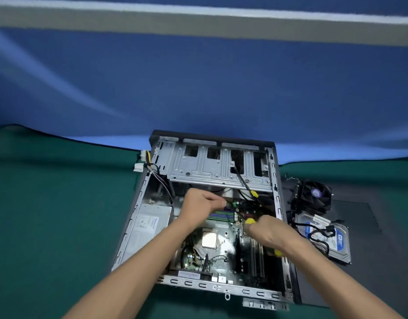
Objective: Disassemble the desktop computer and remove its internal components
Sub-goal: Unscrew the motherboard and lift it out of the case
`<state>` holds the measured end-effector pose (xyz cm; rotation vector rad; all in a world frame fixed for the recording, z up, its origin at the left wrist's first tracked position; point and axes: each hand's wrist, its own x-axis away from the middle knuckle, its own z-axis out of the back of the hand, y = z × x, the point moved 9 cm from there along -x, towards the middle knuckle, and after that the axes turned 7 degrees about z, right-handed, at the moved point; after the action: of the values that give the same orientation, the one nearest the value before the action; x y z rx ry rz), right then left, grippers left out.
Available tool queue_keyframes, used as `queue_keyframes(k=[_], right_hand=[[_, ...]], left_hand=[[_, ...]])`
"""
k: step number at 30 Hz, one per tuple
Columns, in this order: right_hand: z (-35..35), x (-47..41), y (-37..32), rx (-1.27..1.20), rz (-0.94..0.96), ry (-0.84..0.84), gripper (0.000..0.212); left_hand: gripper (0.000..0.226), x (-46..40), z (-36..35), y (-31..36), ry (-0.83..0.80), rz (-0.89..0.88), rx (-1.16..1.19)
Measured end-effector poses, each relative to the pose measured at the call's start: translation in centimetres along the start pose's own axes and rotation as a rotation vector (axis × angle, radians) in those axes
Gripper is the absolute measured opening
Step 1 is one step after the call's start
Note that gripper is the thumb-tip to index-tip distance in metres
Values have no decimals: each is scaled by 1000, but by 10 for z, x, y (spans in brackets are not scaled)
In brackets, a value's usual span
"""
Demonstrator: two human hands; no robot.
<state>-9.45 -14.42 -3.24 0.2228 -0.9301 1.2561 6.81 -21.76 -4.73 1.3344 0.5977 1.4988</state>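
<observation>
An open grey metal desktop computer case [212, 217] lies on its side on a dark green mat [48, 215] at lower centre of the frame, its green motherboard [221, 240] exposed. The left hand [201, 204] pinches something small near the purple and green memory slots [221, 216]. The right hand [267, 231] grips a yellow-handled screwdriver [251, 221] over the board. At right, outside the case, a black cooling fan [314, 198] sits beside a blue-labelled hard drive [324, 238]. A silver power supply [147, 229] fills the case's left side.
</observation>
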Motion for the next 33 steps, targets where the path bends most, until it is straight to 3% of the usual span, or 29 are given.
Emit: queue_keyframes(k=[3,6,11,15,28,33], right_hand=[[15,7,6,-147,102,94,27],[21,14,8,-255,253,147,8],[35,31,21,-587,449,289,17],[41,39,37,-886,515,253,21],[21,42,127,-1446,330,104,9],[18,26,162,-1424,222,242,10]], left_hand=[[9,16,6,14,34,-3,32],[7,33,2,31,70,-17,14],[10,61,-30,62,67,-100,-154],[6,80,-63,83,41,-205,-390],[8,91,-163,106,-118,-413,-639],[13,63,-176,91,-18,-291,-877]])
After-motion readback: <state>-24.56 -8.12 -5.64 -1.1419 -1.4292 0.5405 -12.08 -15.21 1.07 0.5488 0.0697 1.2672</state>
